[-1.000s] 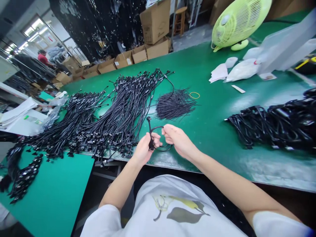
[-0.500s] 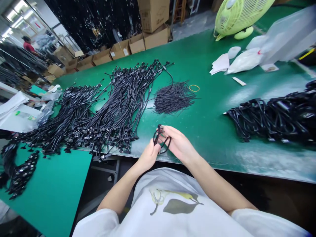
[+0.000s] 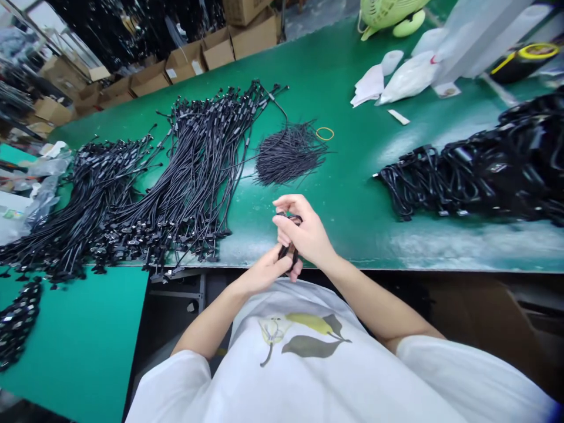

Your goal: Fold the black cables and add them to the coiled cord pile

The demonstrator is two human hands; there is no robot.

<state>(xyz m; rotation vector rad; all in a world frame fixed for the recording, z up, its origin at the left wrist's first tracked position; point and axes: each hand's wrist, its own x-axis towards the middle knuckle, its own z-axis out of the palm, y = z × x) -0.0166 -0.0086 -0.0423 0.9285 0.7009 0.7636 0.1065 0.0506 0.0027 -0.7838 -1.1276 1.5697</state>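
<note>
Both my hands grip one coiled black cable above the near edge of the green table. My left hand is closed around the lower end of the coil. Higher up, my right hand pinches the upper loops between thumb and fingers. Part of the coil is hidden behind my fingers. Just beyond my hands lies a pile of short thin black ties. To the left, a large bundle of straight black cables with connectors is spread out.
Coiled black cables lie in a row at the right. A yellow rubber band rests beside the ties. White plastic bags and a green fan stand farther back. Cardboard boxes line the far table edge. Another cable bunch is lower left.
My right hand has turned and closed over the upper part of the coil, which looks more tightly gathered. My left hand has shifted lower on it. The whole view has shifted.
</note>
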